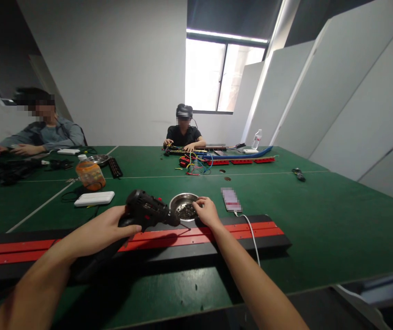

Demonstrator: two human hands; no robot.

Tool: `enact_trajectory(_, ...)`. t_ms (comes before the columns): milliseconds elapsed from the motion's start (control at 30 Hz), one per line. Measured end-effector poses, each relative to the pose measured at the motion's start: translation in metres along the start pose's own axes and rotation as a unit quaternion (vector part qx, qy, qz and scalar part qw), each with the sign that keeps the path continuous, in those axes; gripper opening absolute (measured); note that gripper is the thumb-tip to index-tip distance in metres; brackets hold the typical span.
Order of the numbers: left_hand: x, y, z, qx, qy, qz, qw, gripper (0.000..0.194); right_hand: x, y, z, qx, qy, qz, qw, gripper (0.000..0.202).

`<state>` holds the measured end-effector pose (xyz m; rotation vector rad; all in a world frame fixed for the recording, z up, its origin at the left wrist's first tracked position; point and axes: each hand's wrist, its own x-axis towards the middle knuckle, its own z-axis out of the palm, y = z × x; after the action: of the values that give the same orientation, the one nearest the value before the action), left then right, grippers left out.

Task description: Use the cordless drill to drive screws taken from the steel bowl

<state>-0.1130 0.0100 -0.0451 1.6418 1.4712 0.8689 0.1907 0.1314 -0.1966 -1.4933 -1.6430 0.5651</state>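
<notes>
My left hand (103,229) is wrapped around the grip of a black power drill (148,208). Its bit points right and slightly down, with the tip close to the red strip (244,231) of a long black bar (196,251). Just beyond the bar stands a round metal bowl (179,200) holding many small dark screws (185,211). My right hand (207,212) is at the bowl's right side, its fingertips bent together over the rim. Whatever those fingers pinch is too small to make out.
A phone (231,200) with a white cable lies right of the bowl. On the left are a white power bank (94,198) and an orange drink bottle (90,173). Across the green table, a person (183,133) handles wired parts; another person (50,130) sits at left.
</notes>
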Motion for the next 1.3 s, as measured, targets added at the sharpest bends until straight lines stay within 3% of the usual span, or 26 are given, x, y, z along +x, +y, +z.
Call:
enact_trajectory(100,0.012,0.024,-0.001,0.141,-0.044,0.035,0.988,0.027,-0.001,-0.001,0.0,-0.009,0.002,0.005,1.0,0.022)
enact_trajectory(200,0.023,0.055,0.011,0.301,-0.075,0.102,0.945,0.019,-0.002,-0.002,0.0,-0.039,0.005,0.003,0.999,0.021)
enact_trajectory(300,0.032,0.079,0.038,0.432,0.019,0.181,0.883,0.028,-0.004,-0.003,0.001,-0.091,0.021,0.015,0.995,0.021)
enact_trajectory(367,0.037,0.088,0.057,0.5,0.078,0.198,0.839,0.03,-0.004,-0.002,0.002,-0.118,0.027,0.02,0.992,0.02)
enact_trajectory(467,0.041,0.093,0.074,0.542,0.118,0.208,0.806,0.022,-0.005,-0.001,0.004,-0.139,0.005,0.02,0.99,0.018)
enact_trajectory(567,0.043,0.095,0.078,0.551,0.119,0.225,0.794,0.019,-0.006,-0.004,0.005,-0.14,-0.021,0.032,0.989,0.019)
enact_trajectory(767,0.039,0.096,0.074,0.574,0.112,0.246,0.773,0.015,-0.008,-0.018,0.003,-0.136,-0.102,0.031,0.985,0.041)
enact_trajectory(900,0.037,0.094,0.072,0.578,0.115,0.252,0.768,0.016,-0.006,-0.019,0.004,-0.147,-0.117,0.033,0.982,0.048)
enact_trajectory(1300,0.035,0.083,0.067,0.574,0.126,0.223,0.778,0.018,-0.004,-0.021,0.005,-0.174,-0.149,0.069,0.971,0.038)
